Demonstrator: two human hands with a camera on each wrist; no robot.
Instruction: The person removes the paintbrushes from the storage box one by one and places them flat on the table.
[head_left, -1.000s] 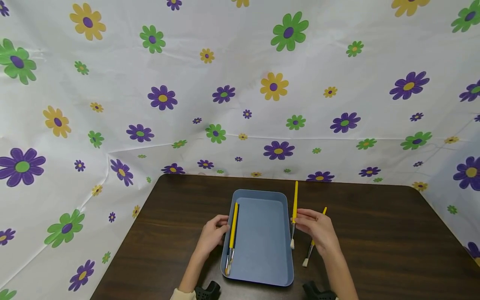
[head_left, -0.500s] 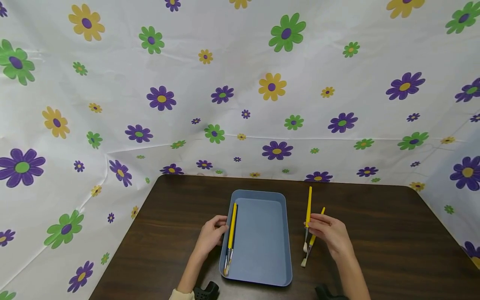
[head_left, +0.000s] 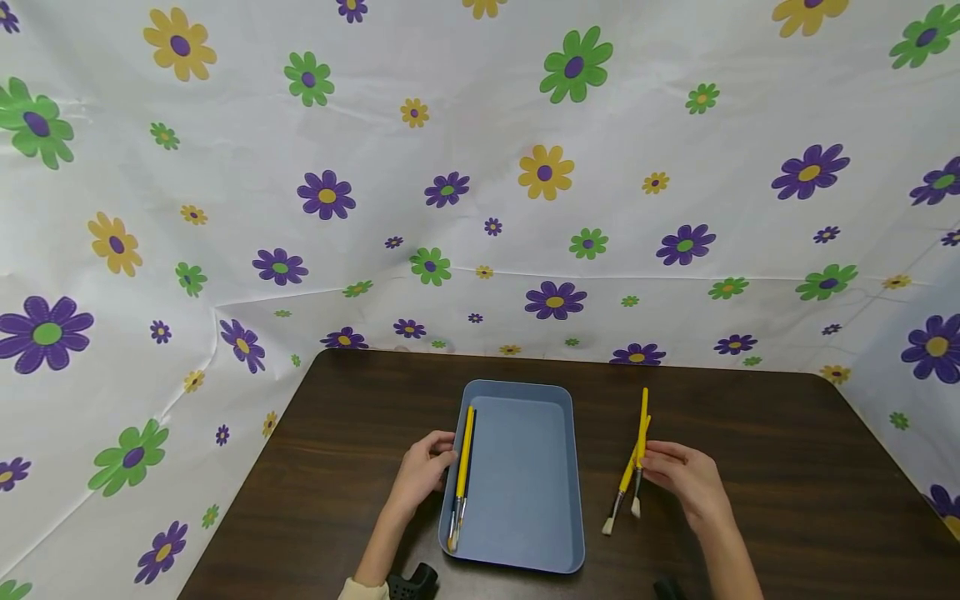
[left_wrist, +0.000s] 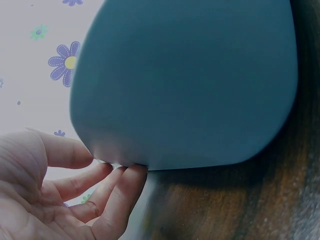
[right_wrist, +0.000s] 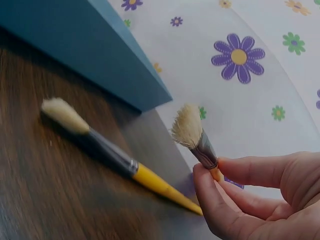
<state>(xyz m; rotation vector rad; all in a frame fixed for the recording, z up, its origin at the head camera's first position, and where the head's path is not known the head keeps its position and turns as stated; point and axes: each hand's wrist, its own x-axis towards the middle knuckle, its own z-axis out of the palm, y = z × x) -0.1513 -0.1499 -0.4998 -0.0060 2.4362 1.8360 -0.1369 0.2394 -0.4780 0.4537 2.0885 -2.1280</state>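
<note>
My right hand [head_left: 692, 485] pinches a yellow-handled paintbrush [head_left: 643, 421] between thumb and fingers near the ferrule, its pale bristles [right_wrist: 188, 127] toward me. A second yellow paintbrush [head_left: 625, 477] lies slanted on the table just left of that hand; the two handles overlap in the head view. Left of them is a blue-grey rectangular tray [head_left: 525, 475]. My left hand [head_left: 422, 472] grips its left side, thumb and fingertips at the edge in the left wrist view. Inside, along the left wall, lie a yellow paintbrush [head_left: 464, 462] and a dark-handled one [head_left: 472, 454] side by side.
Everything stands on a dark wood-grain table [head_left: 787, 467]. A white sheet with flowers [head_left: 480, 150] hangs behind the table and along its sides. A black wrist mount [head_left: 414, 582] shows at the left forearm.
My right hand has carried its paintbrush rightward, from beside the tray's right edge across to the far side of the brush lying on the table. The left hand and the tray stay in place.
</note>
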